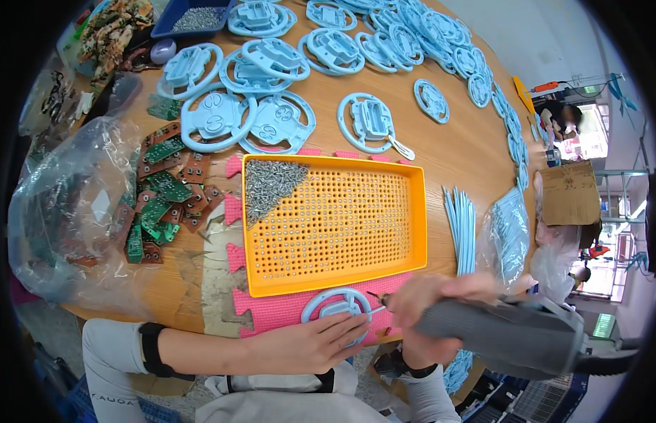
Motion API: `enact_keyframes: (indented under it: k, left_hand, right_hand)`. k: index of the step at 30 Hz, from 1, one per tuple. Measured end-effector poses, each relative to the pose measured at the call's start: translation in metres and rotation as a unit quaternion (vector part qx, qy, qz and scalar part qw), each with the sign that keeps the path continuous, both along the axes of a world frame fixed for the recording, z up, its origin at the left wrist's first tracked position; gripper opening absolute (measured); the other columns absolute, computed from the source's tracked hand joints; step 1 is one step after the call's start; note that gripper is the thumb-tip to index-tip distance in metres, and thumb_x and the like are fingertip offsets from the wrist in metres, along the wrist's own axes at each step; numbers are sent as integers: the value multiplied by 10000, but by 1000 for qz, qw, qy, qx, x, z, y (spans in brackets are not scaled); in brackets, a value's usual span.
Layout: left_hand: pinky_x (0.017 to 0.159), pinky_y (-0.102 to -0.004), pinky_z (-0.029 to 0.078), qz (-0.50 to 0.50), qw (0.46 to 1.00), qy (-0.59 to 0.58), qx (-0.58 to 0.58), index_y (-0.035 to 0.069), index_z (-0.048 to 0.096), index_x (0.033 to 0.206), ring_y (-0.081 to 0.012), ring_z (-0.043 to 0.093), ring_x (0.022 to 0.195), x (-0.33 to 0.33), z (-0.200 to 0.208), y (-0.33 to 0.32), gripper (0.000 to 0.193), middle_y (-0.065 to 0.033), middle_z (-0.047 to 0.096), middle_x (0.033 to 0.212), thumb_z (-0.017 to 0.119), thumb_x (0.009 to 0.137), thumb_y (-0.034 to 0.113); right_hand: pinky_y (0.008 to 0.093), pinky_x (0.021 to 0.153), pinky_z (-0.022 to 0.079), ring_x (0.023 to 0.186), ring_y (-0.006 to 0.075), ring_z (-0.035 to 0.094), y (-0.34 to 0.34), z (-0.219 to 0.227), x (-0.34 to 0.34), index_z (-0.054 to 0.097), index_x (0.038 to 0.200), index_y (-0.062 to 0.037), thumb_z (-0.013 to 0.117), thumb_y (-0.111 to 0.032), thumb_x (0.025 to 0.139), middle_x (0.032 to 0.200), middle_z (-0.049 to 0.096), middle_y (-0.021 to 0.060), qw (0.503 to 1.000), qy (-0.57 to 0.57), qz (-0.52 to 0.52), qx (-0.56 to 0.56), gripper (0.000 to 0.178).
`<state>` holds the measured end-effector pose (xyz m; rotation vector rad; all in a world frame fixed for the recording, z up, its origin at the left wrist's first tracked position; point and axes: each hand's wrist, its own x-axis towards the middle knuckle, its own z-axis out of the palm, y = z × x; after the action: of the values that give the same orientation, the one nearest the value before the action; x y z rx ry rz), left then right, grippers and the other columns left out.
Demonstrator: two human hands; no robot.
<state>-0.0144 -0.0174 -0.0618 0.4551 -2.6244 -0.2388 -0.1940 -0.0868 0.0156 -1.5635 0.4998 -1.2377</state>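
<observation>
Close to the table's front edge, a light blue toy steering wheel (340, 297) lies on a pink foam mat (276, 310). My left hand (321, 343) rests across it with fingers stretched out, covering its lower part. My right hand (433, 310) is wrapped round a grey electric screwdriver (507, 337), slightly blurred. The tool's bit points left, just right of the wheel; whether it touches anything I cannot tell. Directly beyond the wheel sits a yellow tray (335, 287) with a perforated orange bed. Small silver screws (271, 185) are heaped in its far left corner.
Green and brown circuit boards (166, 194) spill from a clear plastic bag (74, 211) on the left. More blue wheels (370, 121) cover the far table and right edge. Thin blue sticks (460, 225) lie right of the tray. A blue screw bin (194, 20) stands far left.
</observation>
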Motion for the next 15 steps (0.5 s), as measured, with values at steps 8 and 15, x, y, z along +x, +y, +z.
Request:
enact_keyframes:
  k: [8, 15]
  left_hand:
    - [1126, -402, 291, 47, 997, -58, 34, 26, 516, 1333, -248, 421, 1326, -7, 9, -14, 503, -145, 485, 1398, 473, 870, 218]
    - [1127, -372, 278, 40, 993, -112, 23, 45, 444, 1392, -211, 354, 1373, -1, 12, -16, 522, -113, 406, 1467, 439, 898, 213]
  right_hand:
    - [306, 447, 463, 461, 205, 512, -50, 11, 7, 362, 1101, -11, 580, -610, 861, 605, 516, 97, 979, -101, -151, -97, 681]
    - [314, 485, 459, 501, 187, 512, -68, -13, -5, 362, 1091, -44, 519, -698, 841, 646, 514, 89, 989, -4, -120, -85, 717]
